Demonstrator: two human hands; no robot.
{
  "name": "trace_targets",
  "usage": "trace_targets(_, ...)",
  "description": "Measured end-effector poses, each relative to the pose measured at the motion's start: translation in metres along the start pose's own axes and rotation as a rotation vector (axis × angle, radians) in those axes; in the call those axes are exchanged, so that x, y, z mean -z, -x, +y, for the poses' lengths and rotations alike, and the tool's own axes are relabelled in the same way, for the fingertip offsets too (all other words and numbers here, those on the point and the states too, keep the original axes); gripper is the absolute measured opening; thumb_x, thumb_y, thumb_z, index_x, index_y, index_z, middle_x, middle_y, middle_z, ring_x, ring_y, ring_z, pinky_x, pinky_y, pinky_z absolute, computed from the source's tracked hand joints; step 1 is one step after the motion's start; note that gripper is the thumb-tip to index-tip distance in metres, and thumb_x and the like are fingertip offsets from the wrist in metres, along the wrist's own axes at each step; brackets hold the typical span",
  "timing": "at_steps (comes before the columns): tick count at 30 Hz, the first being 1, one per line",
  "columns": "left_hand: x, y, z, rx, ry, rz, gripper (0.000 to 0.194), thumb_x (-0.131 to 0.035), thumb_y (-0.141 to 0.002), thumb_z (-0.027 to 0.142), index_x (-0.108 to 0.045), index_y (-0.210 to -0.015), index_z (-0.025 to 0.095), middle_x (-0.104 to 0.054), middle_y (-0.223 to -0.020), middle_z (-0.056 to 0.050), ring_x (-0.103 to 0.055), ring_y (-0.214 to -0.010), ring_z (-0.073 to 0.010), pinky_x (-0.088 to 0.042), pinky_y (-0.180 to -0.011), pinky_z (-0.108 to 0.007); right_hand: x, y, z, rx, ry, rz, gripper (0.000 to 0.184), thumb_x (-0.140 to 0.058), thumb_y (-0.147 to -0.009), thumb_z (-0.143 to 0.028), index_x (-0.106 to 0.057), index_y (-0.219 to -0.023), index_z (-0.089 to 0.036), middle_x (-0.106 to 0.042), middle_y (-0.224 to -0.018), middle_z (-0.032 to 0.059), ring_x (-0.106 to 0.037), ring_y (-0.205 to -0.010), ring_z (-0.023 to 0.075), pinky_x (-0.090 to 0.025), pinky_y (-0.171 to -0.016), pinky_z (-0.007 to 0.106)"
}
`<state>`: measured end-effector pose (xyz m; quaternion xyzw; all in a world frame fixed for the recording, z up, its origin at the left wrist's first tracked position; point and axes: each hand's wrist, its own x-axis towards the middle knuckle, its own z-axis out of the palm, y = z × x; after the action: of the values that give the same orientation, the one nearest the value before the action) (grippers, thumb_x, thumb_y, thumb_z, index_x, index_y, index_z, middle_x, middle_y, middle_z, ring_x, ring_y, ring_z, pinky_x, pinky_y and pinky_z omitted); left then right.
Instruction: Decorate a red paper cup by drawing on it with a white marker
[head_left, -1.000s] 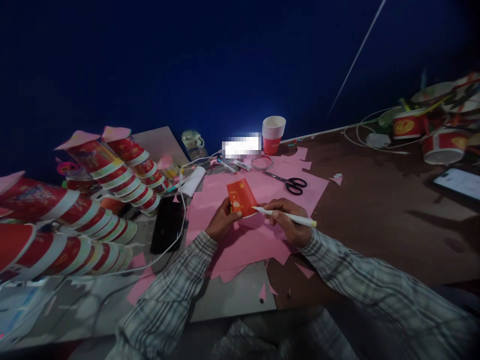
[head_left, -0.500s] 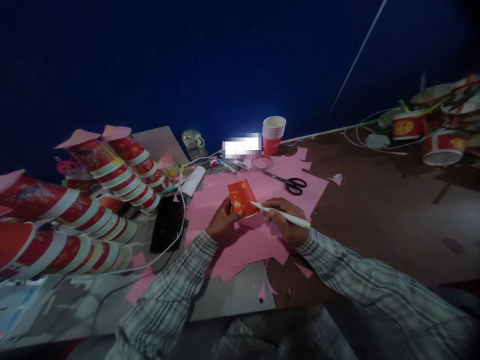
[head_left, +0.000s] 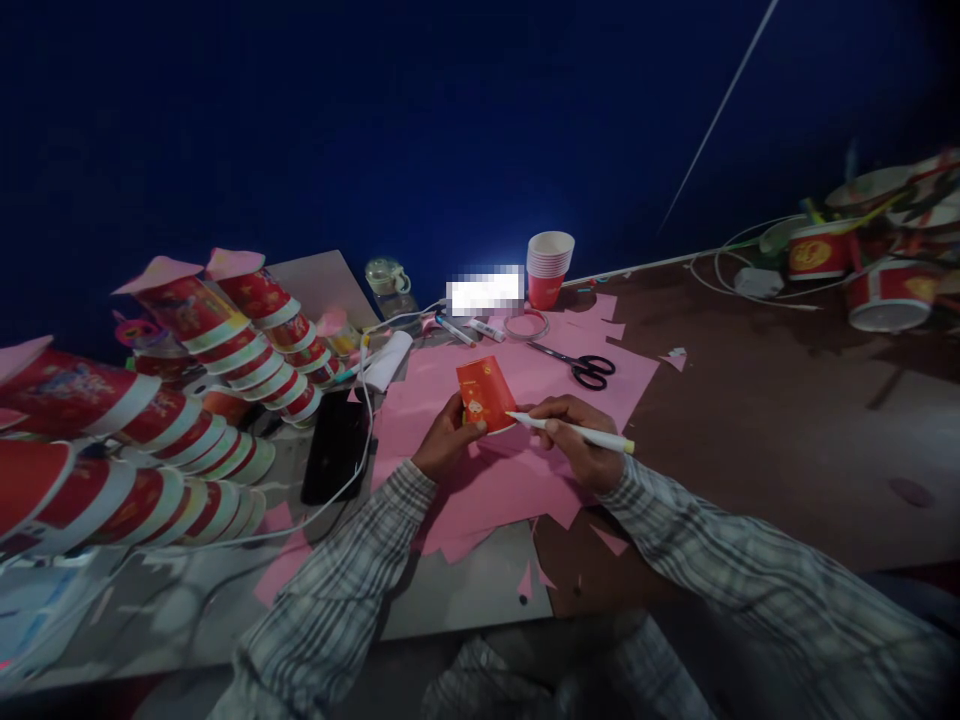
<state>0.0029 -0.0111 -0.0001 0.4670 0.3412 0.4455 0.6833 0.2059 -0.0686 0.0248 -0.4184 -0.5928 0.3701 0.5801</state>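
Note:
My left hand (head_left: 444, 445) grips a red paper cup (head_left: 486, 392) standing upside down on a sheet of pink paper (head_left: 517, 450). A white pen (head_left: 574, 432) is pinched in my right hand (head_left: 574, 445), and its tip touches the paper at the cup's lower right rim. Both hands rest on the pink paper near the middle of the table.
Black scissors (head_left: 581, 366) lie on the pink paper behind the cup. A stack of red cups (head_left: 547, 268) stands further back. Rows of nested red cups (head_left: 187, 400) fill the left side. A black phone (head_left: 336, 448) with a white cable lies left of the paper. More cups (head_left: 885, 285) sit far right.
The pen's tip has shifted slightly around the cup's rim and my right hand has turned a little. My left hand keeps its grip on the cup.

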Motion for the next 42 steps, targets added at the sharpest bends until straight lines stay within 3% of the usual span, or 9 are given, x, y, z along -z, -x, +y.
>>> trace_targets(10,-0.0026,0.0005,0.003,0.0,0.003,0.01,0.062,-0.093,-0.056,0.039,-0.066,-0.11,0.02,-0.07,-0.102,-0.004,-0.064,-0.094,-0.0185,-0.048,-0.091,-0.034,0.0004,-0.001,0.0,0.041,0.081,0.03,0.031,-0.058,-0.094,-0.044,-0.07,-0.099,-0.016,-0.071,-0.071,0.004,-0.066,-0.059,0.0161,-0.055,-0.055,0.029)
trace_targets(23,-0.0023,-0.0002,0.0033,0.0,-0.006,0.007,0.062,-0.093,-0.056,0.039,-0.067,-0.109,0.02,-0.069,-0.102,-0.004,-0.062,-0.093,-0.018,-0.048,-0.087,-0.033,-0.001,-0.0017,0.0006,0.035,0.075,0.012,0.033,-0.057,-0.095,-0.047,-0.069,-0.1,-0.018,-0.067,-0.065,0.0022,-0.064,-0.058,0.0158,-0.052,-0.051,0.027)
trace_targets(42,-0.0056,0.0017,0.0078,0.013,-0.027,0.01,0.063,-0.093,-0.056,0.039,-0.066,-0.11,0.02,-0.067,-0.104,-0.004,-0.061,-0.097,-0.0201,-0.046,-0.093,-0.036,0.0006,-0.0023,0.0004,0.034,0.044,0.033,0.035,-0.059,-0.094,-0.05,-0.07,-0.103,-0.018,-0.069,-0.068,0.0029,-0.066,-0.061,0.017,-0.054,-0.054,0.029)
